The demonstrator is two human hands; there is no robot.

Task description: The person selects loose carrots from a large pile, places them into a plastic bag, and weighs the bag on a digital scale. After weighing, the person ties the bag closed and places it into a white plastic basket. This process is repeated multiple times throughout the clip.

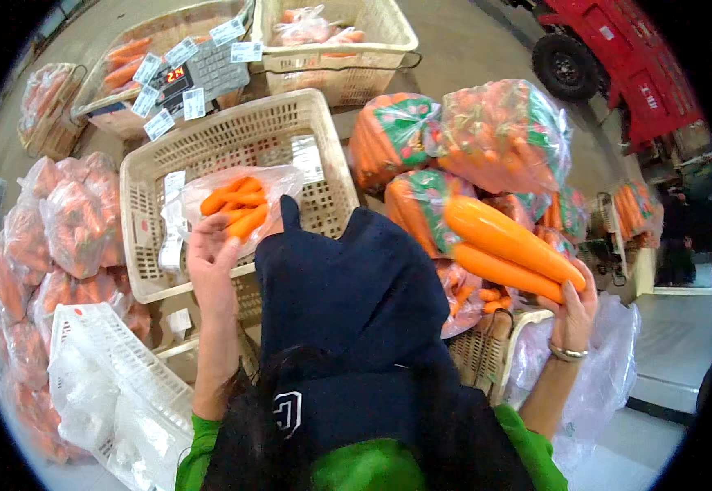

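My left hand point(211, 251) is at the near edge of a clear plastic bag point(282, 179) of carrots, its fingers and thumb closed on the bag's side. Several carrots point(248, 221) show in the bag, which lies in a beige plastic crate point(132, 227). Out to the right, my right hand point(573, 294) grips two large carrots point(509, 236) by their narrow ends, over a pile of bagged carrots point(417, 202). White labels point(308, 159) bearing print lie in the crate.
Behind the crate stand a digital scale point(208, 70) with labels stuck around it and a crate of bagged carrots point(334, 61). Bagged carrots point(76, 227) are piled at left, above a white crate point(129, 350) with plastic bags. A red vehicle point(632, 67) is at the upper right.
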